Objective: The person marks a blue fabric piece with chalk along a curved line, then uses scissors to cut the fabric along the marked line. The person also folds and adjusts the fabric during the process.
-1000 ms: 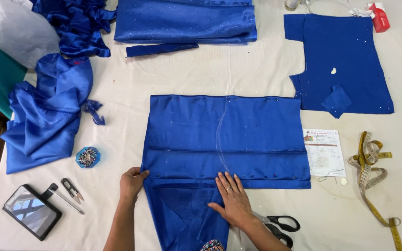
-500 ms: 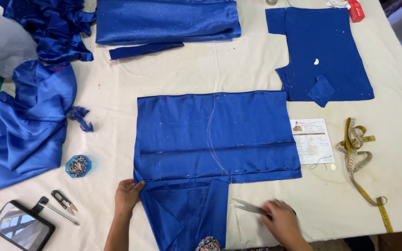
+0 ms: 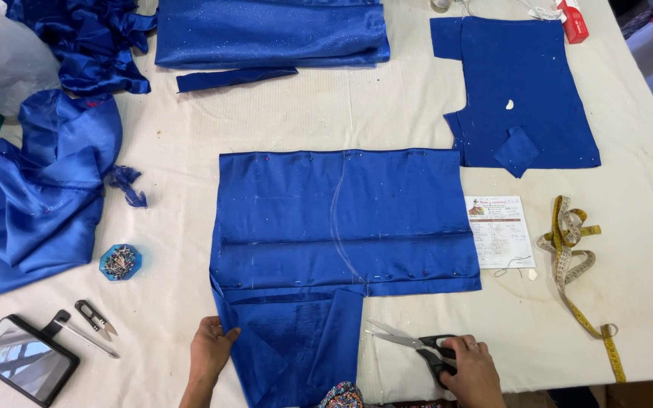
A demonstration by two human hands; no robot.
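Bright, even overhead light, soft short shadows only. Satin sheen on the crumpled blue fabric [image 3: 39, 189] at the table's [image 3: 644, 302] left edge; window glare on the phone screen [image 3: 24, 359]. Sharp centre, slight softness and bending toward corners.

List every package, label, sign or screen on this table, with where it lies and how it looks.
Printed card: right of the pinned blue fabric, beside the yellow tape measure; white rectangle with a small coloured picture at its top.
Phone: bottom left corner, near the thread snips; dark rectangle, its screen reflecting light.
Small box: top right edge, beside the blue cut piece; red with white.
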